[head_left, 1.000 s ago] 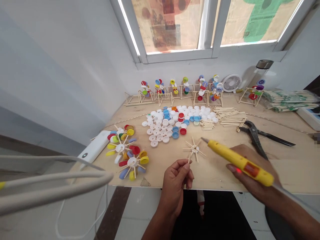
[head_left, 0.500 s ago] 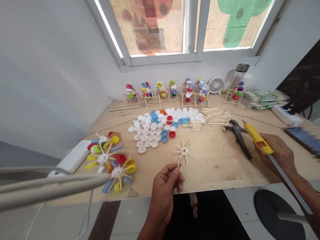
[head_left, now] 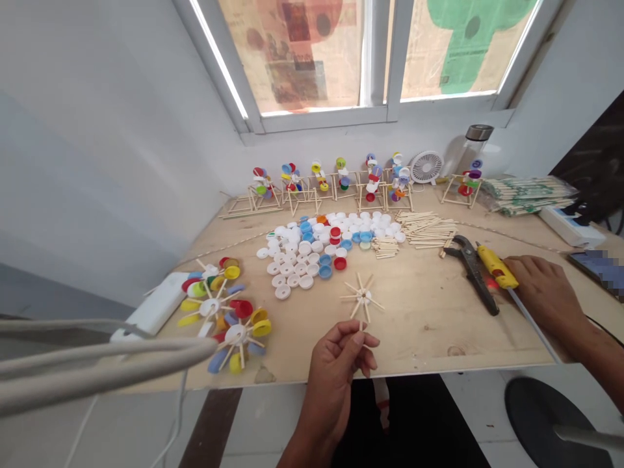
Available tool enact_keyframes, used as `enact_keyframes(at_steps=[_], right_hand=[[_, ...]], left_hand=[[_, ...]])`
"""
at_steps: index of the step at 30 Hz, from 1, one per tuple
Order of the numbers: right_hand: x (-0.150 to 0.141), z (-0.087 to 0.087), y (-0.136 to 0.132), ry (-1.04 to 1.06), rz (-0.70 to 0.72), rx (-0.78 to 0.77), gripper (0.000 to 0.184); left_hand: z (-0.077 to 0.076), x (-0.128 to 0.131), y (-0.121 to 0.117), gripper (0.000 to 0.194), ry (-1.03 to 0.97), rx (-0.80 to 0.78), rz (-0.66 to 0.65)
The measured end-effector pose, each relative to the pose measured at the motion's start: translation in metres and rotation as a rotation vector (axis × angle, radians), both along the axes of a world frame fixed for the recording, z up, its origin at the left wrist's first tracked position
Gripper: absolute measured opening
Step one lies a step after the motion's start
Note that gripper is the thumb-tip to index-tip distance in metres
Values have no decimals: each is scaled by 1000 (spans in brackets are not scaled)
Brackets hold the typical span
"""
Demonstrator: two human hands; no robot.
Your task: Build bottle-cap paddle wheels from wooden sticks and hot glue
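Observation:
My left hand point(head_left: 341, 357) is closed in a pinch on one stick of a small spoked wheel point(head_left: 364, 298). The wheel has thin wooden sticks set round a white bottle cap. Over at the right, my right hand point(head_left: 543, 296) is closed at a yellow hot glue gun point(head_left: 497, 265), low over the table beside the pliers. Its nozzle points away from me, and a clear glue stick point(head_left: 536, 328) trails from its back end. The gun partly hides my right fingers. Black-handled pliers point(head_left: 472, 273) lie just left of the gun.
Loose bottle caps point(head_left: 305, 265) and piles of wooden sticks point(head_left: 424, 229) cover the middle. Finished cap wheels point(head_left: 237, 335) sit at left, near a pale cable point(head_left: 160, 364). Stick frames point(head_left: 305, 201), a fan point(head_left: 426, 168) and a flask point(head_left: 472, 149) line the wall. A phone point(head_left: 599, 270) lies right.
My right hand has carried the glue gun from beside the spoked wheel to the right, then down beside the pliers. My left hand still pinches the stick. The view has turned rightward.

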State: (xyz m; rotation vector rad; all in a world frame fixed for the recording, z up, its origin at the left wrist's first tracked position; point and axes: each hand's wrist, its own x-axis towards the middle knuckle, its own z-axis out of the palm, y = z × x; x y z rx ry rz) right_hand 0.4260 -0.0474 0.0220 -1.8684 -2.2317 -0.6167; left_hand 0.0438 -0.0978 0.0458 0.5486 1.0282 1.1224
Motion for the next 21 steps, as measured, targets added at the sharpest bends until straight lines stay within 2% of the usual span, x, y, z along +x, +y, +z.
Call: enact_keyframes(at_steps=[5, 8, 10, 12, 14, 17, 19, 21], right_hand=[[15, -3, -1, -12, -66, -49, 40], [8, 7, -9, 49, -20, 6, 43], [-20, 18, -21, 196, 26, 85, 40], [-64, 29, -33, 461, 62, 124, 29], [-117, 36, -43, 714, 155, -69, 21], [-185, 35, -45, 994, 325, -331, 20], [-214, 30, -42, 1147, 342, -388, 21], [-231, 24, -39, 1244, 331, -410, 21]], left_hand=[[2, 4, 0, 24, -59, -7, -4], [1, 5, -1, 24, -79, -18, 8], [-1, 7, -1, 25, -87, -29, 13], [-3, 10, 0, 27, -94, -39, 13], [-5, 13, 0, 28, -100, -38, 5], [-7, 17, -1, 27, -101, -26, 5], [-7, 17, -3, 27, -97, -19, 13], [-8, 18, -4, 26, -87, -3, 15]])
